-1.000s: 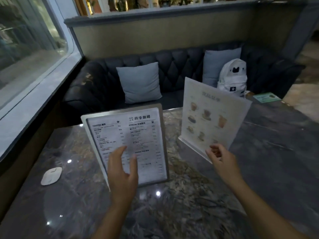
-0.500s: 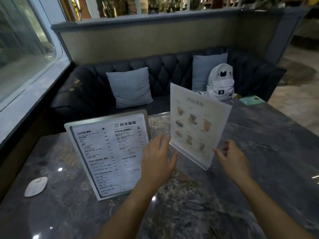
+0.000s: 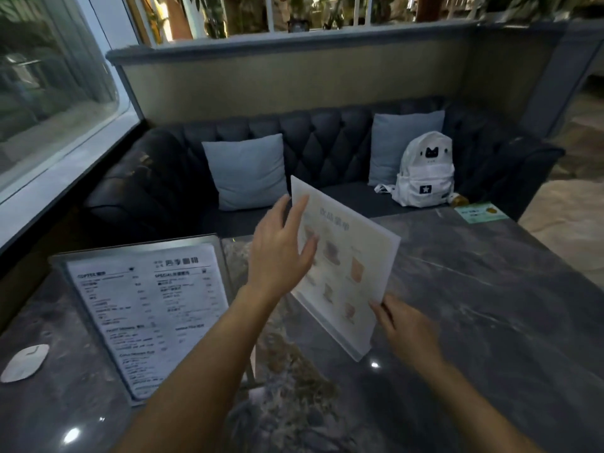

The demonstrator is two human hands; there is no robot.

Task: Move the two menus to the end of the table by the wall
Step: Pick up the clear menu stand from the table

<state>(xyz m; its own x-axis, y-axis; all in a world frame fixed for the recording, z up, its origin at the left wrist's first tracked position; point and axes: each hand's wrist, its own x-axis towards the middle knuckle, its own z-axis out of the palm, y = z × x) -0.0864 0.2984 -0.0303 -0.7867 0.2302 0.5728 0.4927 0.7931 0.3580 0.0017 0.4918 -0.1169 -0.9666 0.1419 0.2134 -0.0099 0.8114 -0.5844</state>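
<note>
A metal-framed text menu (image 3: 147,308) stands tilted on the dark marble table (image 3: 490,322), at the left, with no hand on it. To its right stands a white picture menu (image 3: 353,266) with drink photos, turned at an angle. My left hand (image 3: 281,250) is raised at that menu's upper left edge with fingers spread, overlapping its face. My right hand (image 3: 402,325) pinches its lower right corner between thumb and fingers.
A small white oval device (image 3: 24,362) lies at the table's left edge by the window wall. A green card (image 3: 480,212) sits on the far right corner. Behind the table is a dark sofa with two grey cushions (image 3: 248,171) and a white backpack (image 3: 425,170).
My left hand left the framed menu and rose to the picture menu's top left edge. My right hand closed onto its lower right corner. The view shifted, the framed menu now sits further left.
</note>
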